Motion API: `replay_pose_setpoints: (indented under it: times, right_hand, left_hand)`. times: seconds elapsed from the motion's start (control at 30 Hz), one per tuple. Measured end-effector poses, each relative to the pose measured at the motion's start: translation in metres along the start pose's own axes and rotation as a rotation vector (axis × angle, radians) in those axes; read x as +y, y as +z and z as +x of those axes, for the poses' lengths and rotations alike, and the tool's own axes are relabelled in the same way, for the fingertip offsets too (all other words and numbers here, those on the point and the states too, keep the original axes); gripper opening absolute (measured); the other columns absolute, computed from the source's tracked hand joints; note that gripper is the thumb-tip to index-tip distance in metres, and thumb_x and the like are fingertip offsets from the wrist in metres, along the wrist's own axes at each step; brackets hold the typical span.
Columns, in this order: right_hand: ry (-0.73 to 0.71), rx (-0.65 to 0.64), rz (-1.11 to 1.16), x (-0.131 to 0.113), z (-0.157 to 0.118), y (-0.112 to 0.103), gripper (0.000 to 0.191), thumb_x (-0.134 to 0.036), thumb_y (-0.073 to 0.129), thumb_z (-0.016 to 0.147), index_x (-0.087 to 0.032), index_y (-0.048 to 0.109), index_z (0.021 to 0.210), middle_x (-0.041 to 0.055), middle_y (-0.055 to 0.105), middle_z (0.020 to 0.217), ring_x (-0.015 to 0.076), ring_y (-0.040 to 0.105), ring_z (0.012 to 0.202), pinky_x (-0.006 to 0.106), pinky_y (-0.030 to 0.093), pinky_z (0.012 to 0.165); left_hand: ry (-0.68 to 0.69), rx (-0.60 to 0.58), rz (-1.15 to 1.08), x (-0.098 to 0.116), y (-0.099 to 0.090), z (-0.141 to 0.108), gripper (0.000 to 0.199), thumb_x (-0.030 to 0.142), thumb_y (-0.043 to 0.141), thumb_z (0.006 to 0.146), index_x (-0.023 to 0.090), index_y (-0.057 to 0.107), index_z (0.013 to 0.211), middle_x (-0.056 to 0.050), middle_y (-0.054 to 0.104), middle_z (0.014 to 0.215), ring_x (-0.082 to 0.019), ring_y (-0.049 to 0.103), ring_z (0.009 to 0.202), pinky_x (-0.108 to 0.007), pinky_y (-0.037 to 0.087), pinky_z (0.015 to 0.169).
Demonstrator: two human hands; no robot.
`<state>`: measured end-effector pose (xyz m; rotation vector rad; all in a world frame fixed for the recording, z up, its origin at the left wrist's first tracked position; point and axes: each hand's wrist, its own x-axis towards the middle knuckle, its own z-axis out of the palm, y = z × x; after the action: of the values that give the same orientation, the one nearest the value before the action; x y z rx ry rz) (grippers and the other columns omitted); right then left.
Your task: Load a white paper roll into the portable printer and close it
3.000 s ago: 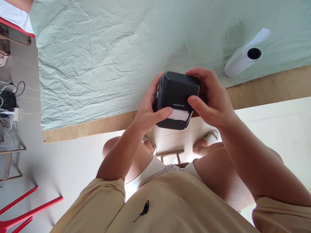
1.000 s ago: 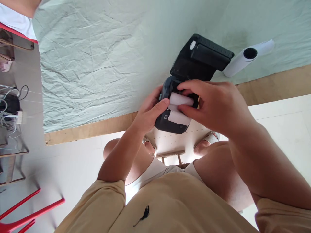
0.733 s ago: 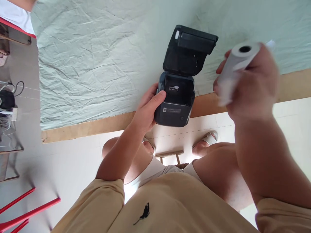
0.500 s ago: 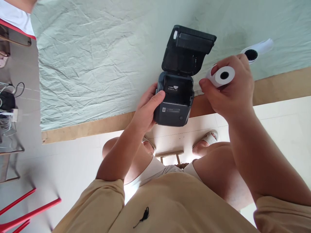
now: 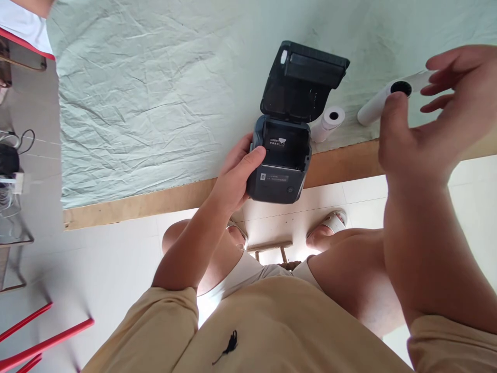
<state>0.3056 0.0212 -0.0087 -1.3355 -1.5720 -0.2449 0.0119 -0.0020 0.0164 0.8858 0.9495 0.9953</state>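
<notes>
My left hand (image 5: 243, 168) grips a dark portable label printer (image 5: 277, 178) by its left side, thumb on the rim of the paper bay. The printer's lid (image 5: 305, 80) is swung up, and no roll sits in the bay. A small white paper roll (image 5: 329, 123) stands on the cloth just right of the printer. Farther right is a larger white paper roll (image 5: 375, 108) with a dark core and a loose paper tail. Over that larger roll hangs my right hand (image 5: 438, 109), fingers apart, holding nothing. Its thumb overlaps the roll's end; whether it touches, I cannot tell.
A pale green wrinkled cloth (image 5: 147, 103) covers the table, whose wooden edge (image 5: 140, 204) faces me. Cables (image 5: 10, 191) lie at the left. Red legs (image 5: 46, 344) show at lower left. Part of another person's arm (image 5: 34, 6) is at the top left corner.
My right hand has set the small paper roll down beside the printer, let go of it and moved right to the larger roll. My left hand still holds the printer.
</notes>
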Motion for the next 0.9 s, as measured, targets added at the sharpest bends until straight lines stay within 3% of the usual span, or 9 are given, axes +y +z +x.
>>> replay_pose_setpoints:
  times: [0.1,0.2,0.3,0.43,0.57,0.63,0.73,0.83,0.9]
  right_hand:
    - [0.209,-0.124,-0.159,0.022,0.001,0.009,0.066,-0.011,0.081,0.064,-0.025,0.066,0.127,0.0186,0.065,0.131,0.0371,0.068,0.118,0.05,0.057,0.089]
    - [0.394,-0.272,-0.192,0.022,-0.001,0.013,0.066,-0.008,0.08,0.07,-0.026,0.062,0.131,0.0166,0.069,0.131,0.0288,0.068,0.104,0.044,0.056,0.085]
    - [0.318,-0.33,-0.111,0.014,-0.004,0.009,0.072,-0.004,0.071,0.071,-0.028,0.06,0.138,0.0125,0.074,0.125,0.0244,0.069,0.095,0.041,0.056,0.082]
    - [0.189,-0.354,-0.082,0.014,-0.009,0.005,0.058,-0.014,0.081,0.071,-0.029,0.074,0.127,0.0135,0.075,0.121,0.0316,0.072,0.113,0.044,0.058,0.09]
    - [0.284,-0.287,-0.02,0.023,-0.012,0.009,0.068,-0.015,0.078,0.079,-0.032,0.067,0.144,0.0108,0.076,0.12,0.024,0.069,0.09,0.04,0.056,0.078]
    - [0.288,-0.31,-0.032,0.027,-0.013,0.01,0.069,-0.014,0.077,0.081,-0.029,0.064,0.147,0.014,0.075,0.128,0.0254,0.071,0.097,0.042,0.057,0.081]
    - [0.268,-0.312,-0.106,0.029,-0.012,0.01,0.063,-0.016,0.085,0.076,-0.026,0.07,0.137,0.0181,0.07,0.132,0.0327,0.07,0.119,0.049,0.059,0.099]
    - [0.312,-0.289,-0.018,0.029,-0.012,0.008,0.086,-0.006,0.079,0.071,-0.03,0.063,0.152,0.0128,0.07,0.132,0.0273,0.072,0.105,0.047,0.061,0.094]
    - [0.335,-0.286,0.016,0.03,-0.013,0.008,0.089,-0.002,0.073,0.07,-0.03,0.062,0.153,0.013,0.07,0.134,0.0253,0.073,0.102,0.043,0.06,0.086]
  left_hand:
    - [0.004,0.016,-0.009,-0.001,0.0,0.0,0.043,0.062,0.086,0.095,0.024,0.081,0.115,-0.007,0.089,0.127,-0.036,0.079,0.145,-0.038,0.077,0.088]
    - [0.011,0.018,-0.029,-0.001,0.001,0.0,0.042,0.06,0.087,0.095,0.024,0.082,0.115,-0.006,0.089,0.129,-0.035,0.078,0.146,-0.037,0.077,0.087]
    - [0.013,0.011,-0.03,-0.001,0.001,-0.001,0.041,0.06,0.086,0.095,0.024,0.082,0.116,-0.006,0.089,0.13,-0.036,0.078,0.146,-0.038,0.078,0.089]
    - [0.009,0.005,-0.016,-0.001,0.001,-0.001,0.041,0.06,0.085,0.096,0.024,0.081,0.116,-0.006,0.089,0.13,-0.036,0.078,0.147,-0.04,0.078,0.093]
    - [0.022,0.01,-0.018,-0.001,-0.001,0.0,0.038,0.057,0.085,0.097,0.024,0.082,0.114,-0.006,0.089,0.131,-0.035,0.077,0.149,-0.04,0.077,0.101]
    - [0.023,0.01,-0.019,-0.002,-0.001,0.0,0.037,0.056,0.085,0.097,0.024,0.082,0.115,-0.006,0.089,0.131,-0.035,0.077,0.148,-0.04,0.077,0.104]
    - [0.023,0.01,-0.031,-0.002,-0.001,0.0,0.036,0.054,0.086,0.097,0.024,0.083,0.116,-0.006,0.089,0.132,-0.034,0.079,0.145,-0.038,0.078,0.095]
    - [0.014,0.008,-0.044,-0.002,-0.001,0.001,0.036,0.053,0.087,0.096,0.024,0.084,0.116,-0.006,0.09,0.133,-0.034,0.08,0.144,-0.035,0.078,0.085]
    - [0.014,0.008,-0.049,-0.001,0.0,0.001,0.036,0.054,0.088,0.095,0.024,0.085,0.116,-0.006,0.09,0.133,-0.034,0.08,0.145,-0.034,0.078,0.085]
